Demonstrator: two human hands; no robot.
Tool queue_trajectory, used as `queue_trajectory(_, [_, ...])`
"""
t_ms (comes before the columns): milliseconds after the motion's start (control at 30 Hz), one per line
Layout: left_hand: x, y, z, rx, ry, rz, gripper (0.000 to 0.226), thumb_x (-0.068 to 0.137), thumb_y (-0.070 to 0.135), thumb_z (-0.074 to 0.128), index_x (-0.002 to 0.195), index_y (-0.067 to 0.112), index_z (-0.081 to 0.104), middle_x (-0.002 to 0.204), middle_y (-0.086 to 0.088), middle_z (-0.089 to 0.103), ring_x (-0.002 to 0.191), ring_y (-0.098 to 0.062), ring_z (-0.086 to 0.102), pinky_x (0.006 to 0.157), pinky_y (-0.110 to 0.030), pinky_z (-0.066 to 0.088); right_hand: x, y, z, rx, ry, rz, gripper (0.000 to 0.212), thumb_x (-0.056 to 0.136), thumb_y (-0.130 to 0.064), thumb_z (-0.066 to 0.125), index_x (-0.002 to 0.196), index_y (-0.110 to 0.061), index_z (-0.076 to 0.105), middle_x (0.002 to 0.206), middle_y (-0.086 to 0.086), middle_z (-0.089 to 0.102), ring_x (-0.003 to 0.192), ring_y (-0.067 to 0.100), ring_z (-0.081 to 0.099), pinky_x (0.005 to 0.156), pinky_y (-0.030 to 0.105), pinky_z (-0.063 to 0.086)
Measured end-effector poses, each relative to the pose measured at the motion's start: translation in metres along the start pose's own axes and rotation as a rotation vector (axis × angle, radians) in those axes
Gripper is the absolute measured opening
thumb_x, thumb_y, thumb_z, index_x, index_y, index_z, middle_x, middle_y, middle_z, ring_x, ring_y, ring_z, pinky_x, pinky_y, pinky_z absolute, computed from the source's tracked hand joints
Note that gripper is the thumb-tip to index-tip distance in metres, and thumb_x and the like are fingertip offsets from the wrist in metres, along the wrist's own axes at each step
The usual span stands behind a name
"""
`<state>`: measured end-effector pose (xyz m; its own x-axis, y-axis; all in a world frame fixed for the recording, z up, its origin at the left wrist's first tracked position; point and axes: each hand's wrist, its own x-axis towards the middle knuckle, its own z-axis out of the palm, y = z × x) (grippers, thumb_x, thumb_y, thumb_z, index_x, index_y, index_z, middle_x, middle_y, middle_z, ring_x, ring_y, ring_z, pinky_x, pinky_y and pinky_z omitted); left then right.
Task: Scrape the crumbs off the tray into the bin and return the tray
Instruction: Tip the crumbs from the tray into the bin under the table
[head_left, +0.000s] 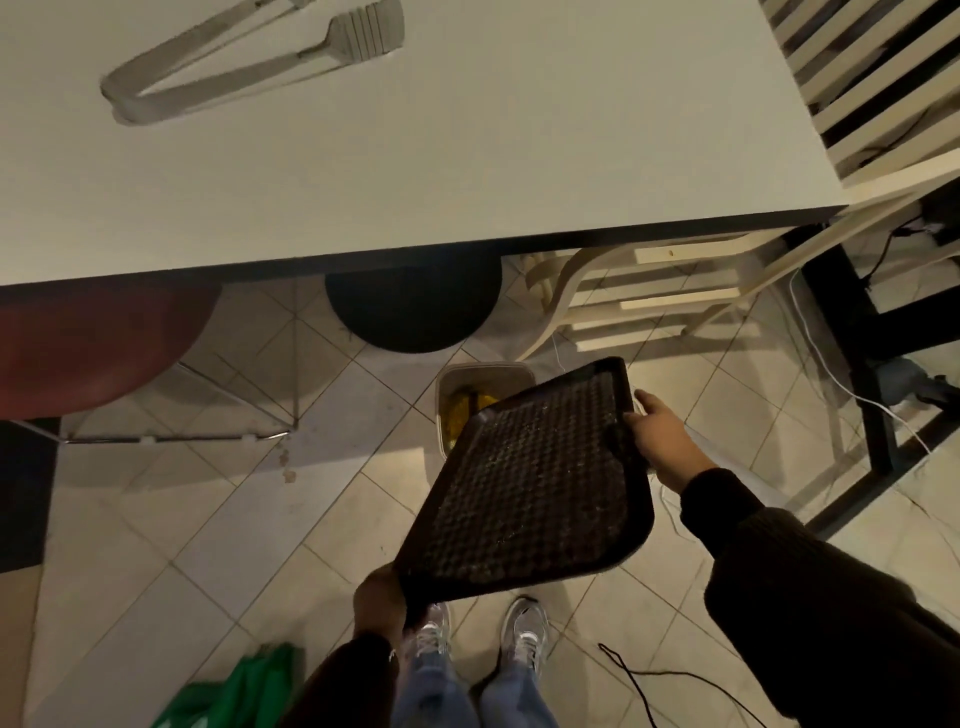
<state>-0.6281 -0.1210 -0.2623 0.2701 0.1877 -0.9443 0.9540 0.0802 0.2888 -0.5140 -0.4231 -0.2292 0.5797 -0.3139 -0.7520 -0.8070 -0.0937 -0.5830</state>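
Tiled floor (218, 525), dim light. Red stool (88, 348) under the white table (467, 171) edge; tongs (249, 62) near the table's far left. Left hand (378, 597) clasps the near corner of the dark tray (530, 493) — tilted above the bin (485, 387) — right hand (662, 441) closed on its right edge.

— Where is the tray (530, 483) you hold?

— It is tilted above the floor (182, 519), with its far corner over the bin (470, 374). Your left hand (376, 603) grips the near corner, your right hand (662, 441) the right edge.

— And the bin?

— It stands on the floor before your shoes (524, 631), just beside the chair (649, 301), near the stool (413, 306) under the table (467, 156).

— What lies on the table?

— The tongs (249, 62), at the far left.
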Motion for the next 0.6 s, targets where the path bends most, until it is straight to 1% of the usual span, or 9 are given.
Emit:
queue_trajectory(33, [-0.013, 0.002, -0.007, 0.029, -0.01, 0.063, 0.022, 0.091, 0.006, 0.049, 0.073, 0.002, 0.06, 0.039, -0.003, 0.059, 0.042, -0.023, 0.055, 0.048, -0.026, 0.046, -0.018, 0.0, -0.01, 0.03, -0.015, 0.006, 0.04, 0.093, -0.007, 0.045, 0.124, -0.033, 0.041, 0.093, 0.004, 0.061, 0.062, 0.023, 0.064, 0.043, 0.026, 0.051])
queue_trajectory(100, [-0.043, 0.013, -0.024, 0.004, 0.029, 0.09, 0.021, 0.091, 0.003, 0.048, 0.075, -0.004, 0.059, 0.047, -0.012, 0.054, 0.044, -0.023, 0.047, 0.047, -0.025, 0.04, -0.062, -0.001, -0.03, 0.078, -0.067, 0.015, 0.027, 0.094, -0.01, 0.044, 0.114, -0.026, 0.053, 0.09, 0.008, 0.063, 0.065, 0.027, 0.062, 0.051, 0.032, 0.052])
queue_trajectory(133, [-0.065, 0.023, -0.035, -0.025, 0.013, 0.072, 0.022, 0.092, 0.004, 0.044, 0.076, -0.003, 0.058, 0.043, -0.011, 0.051, 0.036, -0.021, 0.046, 0.04, -0.021, 0.039, -0.088, -0.004, -0.04, 0.099, -0.101, 0.018, 0.021, 0.095, -0.014, 0.045, 0.111, -0.019, 0.057, 0.086, 0.012, 0.063, 0.065, 0.028, 0.06, 0.052, 0.034, 0.051])
queue_trajectory(200, [-0.11, 0.042, -0.053, -0.047, -0.026, 0.077, 0.022, 0.095, 0.005, 0.036, 0.085, -0.002, 0.054, 0.032, -0.006, 0.045, 0.021, -0.012, 0.039, 0.029, -0.013, 0.033, -0.14, -0.011, -0.059, 0.151, -0.157, 0.013, 0.021, 0.095, -0.018, 0.046, 0.11, -0.009, 0.058, 0.076, 0.015, 0.058, 0.055, 0.023, 0.056, 0.044, 0.028, 0.05])
queue_trajectory(267, [-0.154, 0.058, -0.068, -0.067, -0.024, 0.106, 0.02, 0.096, 0.006, 0.032, 0.093, 0.0, 0.052, 0.04, -0.009, 0.044, 0.017, -0.009, 0.037, 0.028, -0.01, 0.032, -0.193, -0.019, -0.074, 0.203, -0.187, 0.007, 0.022, 0.094, -0.017, 0.048, 0.11, -0.007, 0.057, 0.063, 0.01, 0.056, 0.046, 0.018, 0.053, 0.042, 0.025, 0.05])
queue_trajectory(333, [-0.196, 0.069, -0.08, -0.043, -0.017, 0.147, 0.02, 0.096, 0.008, 0.032, 0.092, 0.003, 0.05, 0.057, -0.01, 0.043, 0.022, -0.011, 0.04, 0.027, -0.009, 0.033, -0.24, -0.027, -0.086, 0.25, -0.199, -0.016, 0.02, 0.093, -0.017, 0.049, 0.109, -0.008, 0.059, 0.06, 0.006, 0.057, 0.047, 0.016, 0.055, 0.046, 0.027, 0.052])
queue_trajectory(400, [-0.236, 0.077, -0.092, -0.048, 0.005, 0.178, 0.019, 0.096, 0.011, 0.035, 0.086, 0.004, 0.049, 0.062, -0.011, 0.043, 0.038, -0.017, 0.044, 0.027, -0.01, 0.033, -0.284, -0.037, -0.094, 0.303, -0.213, -0.068, 0.019, 0.093, -0.016, 0.049, 0.108, -0.011, 0.059, 0.068, 0.009, 0.06, 0.05, 0.016, 0.058, 0.047, 0.028, 0.054])
queue_trajectory(500, [-0.291, 0.089, -0.11, -0.15, 0.01, 0.225, 0.018, 0.094, 0.016, 0.041, 0.083, 0.004, 0.048, 0.061, -0.011, 0.045, 0.044, -0.018, 0.042, 0.028, -0.012, 0.035, -0.337, -0.055, -0.104, 0.345, -0.24, -0.189, 0.019, 0.094, -0.011, 0.045, 0.107, -0.015, 0.057, 0.078, 0.014, 0.058, 0.051, 0.017, 0.056, 0.045, 0.025, 0.052])
queue_trajectory(600, [-0.32, 0.092, -0.128, -0.334, -0.032, 0.302, 0.025, 0.094, 0.018, 0.043, 0.074, 0.005, 0.049, 0.048, -0.009, 0.049, 0.044, -0.017, 0.045, 0.031, -0.014, 0.037, -0.376, -0.08, -0.103, 0.397, -0.251, -0.287, 0.021, 0.092, -0.001, 0.043, 0.101, -0.014, 0.057, 0.06, 0.01, 0.054, 0.038, 0.016, 0.05, 0.043, 0.026, 0.049])
